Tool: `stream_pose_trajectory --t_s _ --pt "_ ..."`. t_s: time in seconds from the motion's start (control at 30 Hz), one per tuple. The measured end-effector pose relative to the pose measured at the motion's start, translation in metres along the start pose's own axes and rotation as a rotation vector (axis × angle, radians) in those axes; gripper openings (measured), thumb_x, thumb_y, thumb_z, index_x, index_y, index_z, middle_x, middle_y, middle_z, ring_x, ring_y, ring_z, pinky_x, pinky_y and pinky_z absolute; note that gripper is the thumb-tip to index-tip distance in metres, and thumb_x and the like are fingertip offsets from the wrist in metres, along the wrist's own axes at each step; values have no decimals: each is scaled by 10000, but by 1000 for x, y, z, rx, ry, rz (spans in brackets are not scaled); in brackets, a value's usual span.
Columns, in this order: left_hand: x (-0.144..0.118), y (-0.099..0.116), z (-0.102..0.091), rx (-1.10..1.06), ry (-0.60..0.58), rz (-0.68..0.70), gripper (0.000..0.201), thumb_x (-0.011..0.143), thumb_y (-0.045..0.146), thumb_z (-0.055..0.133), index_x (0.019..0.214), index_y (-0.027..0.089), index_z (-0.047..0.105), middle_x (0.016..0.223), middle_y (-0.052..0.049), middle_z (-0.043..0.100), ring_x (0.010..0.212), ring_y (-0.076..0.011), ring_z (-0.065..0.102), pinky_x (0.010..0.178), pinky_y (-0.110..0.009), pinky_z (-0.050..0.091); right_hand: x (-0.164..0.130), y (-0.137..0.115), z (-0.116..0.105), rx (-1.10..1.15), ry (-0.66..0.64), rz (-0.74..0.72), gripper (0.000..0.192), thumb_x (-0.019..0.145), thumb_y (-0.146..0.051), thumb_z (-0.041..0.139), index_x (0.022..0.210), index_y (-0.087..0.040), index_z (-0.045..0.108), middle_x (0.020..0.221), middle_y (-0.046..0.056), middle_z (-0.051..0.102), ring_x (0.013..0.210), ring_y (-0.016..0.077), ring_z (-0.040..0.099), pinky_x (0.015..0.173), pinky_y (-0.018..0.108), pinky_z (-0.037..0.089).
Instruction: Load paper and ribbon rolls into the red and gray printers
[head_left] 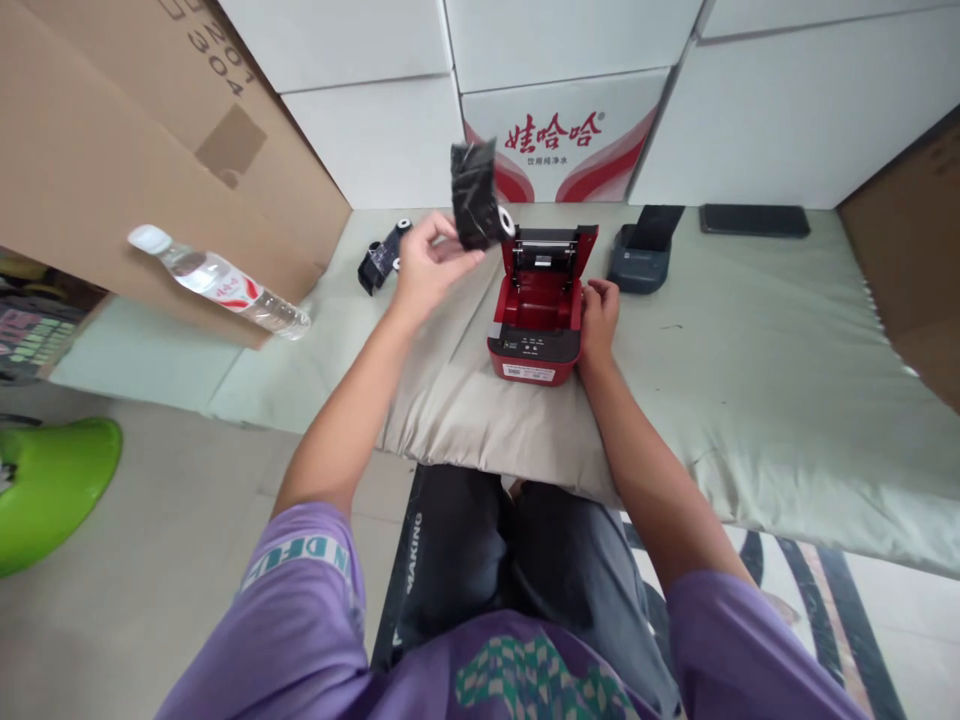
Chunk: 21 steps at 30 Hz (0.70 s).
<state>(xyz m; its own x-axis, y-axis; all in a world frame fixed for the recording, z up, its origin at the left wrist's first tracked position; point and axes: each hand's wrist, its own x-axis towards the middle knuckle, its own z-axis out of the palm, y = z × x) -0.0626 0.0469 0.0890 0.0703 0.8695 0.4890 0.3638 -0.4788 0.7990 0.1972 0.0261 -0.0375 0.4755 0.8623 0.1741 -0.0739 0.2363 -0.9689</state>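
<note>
I read this as the loading step: the red printer [541, 318] sits open on the cloth-covered table [750, 340], its lid tipped up toward the far side and its bay bare. My left hand [429, 268] is raised just left of the printer, fingers curled and pinching a black roll [475, 196] by its lower edge; the roll hangs in the air above and slightly left of the open bay, its white core end facing right. My right hand [598, 318] rests against the printer's right side, fingers folded loosely on the casing, holding nothing else. The next move, as I judge it, calls for turning the roll so its core lines up across the bay before lowering it in, with the right hand steadying the body. A second black roll [379, 258] lies on the table further left.
</note>
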Motion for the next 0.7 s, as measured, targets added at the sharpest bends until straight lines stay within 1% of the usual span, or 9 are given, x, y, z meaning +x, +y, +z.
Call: stream_pose_trajectory --t_s 0.03,0.1,0.17,0.23,0.4,0.47,0.53,0.6,0.7 --pt "-14 8 9 -98 -70 36 385 800 351 908 876 241 547 1095 4 752 1108 -205 782 1018 -398 648 1 1 0 6 -5 3 385 936 -627 632 1105 -286 571 1116 34 647 964 205 650 1065 478 568" --pt "-33 18 26 -123 -223 43 327 806 336 888 833 227 581 1064 -20 784 1079 -218 790 1026 -426 651 2 3 0 19 -12 15 387 941 -637 635 1105 -294 565 1129 33 646 969 204 642 1085 485 570" --pt "-41 23 39 -49 -363 35 183 814 237 820 796 207 640 1098 -64 827 1056 -236 800 1002 -438 655 2 4 0 25 -11 20 399 935 -651 639 1101 -296 562 1130 32 646 980 205 637 1101 492 566" --pt "-37 26 48 65 -445 39 85 788 123 735 770 190 687 1134 -94 852 1044 -253 810 980 -440 652 2 3 1 13 -3 12 419 918 -666 644 1091 -291 568 1119 34 647 991 210 637 1100 491 564" --pt "-13 38 49 416 -580 127 253 733 21 655 836 195 807 960 -78 858 976 -295 812 953 -435 616 0 -1 2 -8 14 -5 438 898 -677 624 1085 -284 576 1080 30 637 1002 216 649 1072 476 559" --pt "-8 43 45 449 -611 158 394 737 10 627 983 216 856 976 -61 863 967 -284 808 948 -417 609 0 -1 2 -3 13 3 440 892 -677 625 1088 -287 575 1082 28 646 985 214 654 1068 480 559" --pt "-5 44 42 440 -654 173 514 743 8 611 1117 245 874 1070 -51 878 1016 -275 810 968 -405 605 1 -1 2 1 8 8 454 882 -686 635 1086 -286 574 1094 35 654 983 217 658 1069 487 558" --pt "-4 41 44 451 -701 187 529 752 21 617 1133 265 891 1144 -47 884 1094 -280 807 1024 -413 592 1 0 3 5 0 9 471 877 -702 645 1083 -285 570 1095 39 656 993 222 659 1074 491 558" --pt "0 32 54 517 -734 214 470 768 51 639 1069 282 915 1145 -52 891 1180 -304 790 1149 -464 534 2 1 4 9 -1 6 483 877 -722 651 1079 -292 567 1085 32 659 998 220 660 1078 483 564"
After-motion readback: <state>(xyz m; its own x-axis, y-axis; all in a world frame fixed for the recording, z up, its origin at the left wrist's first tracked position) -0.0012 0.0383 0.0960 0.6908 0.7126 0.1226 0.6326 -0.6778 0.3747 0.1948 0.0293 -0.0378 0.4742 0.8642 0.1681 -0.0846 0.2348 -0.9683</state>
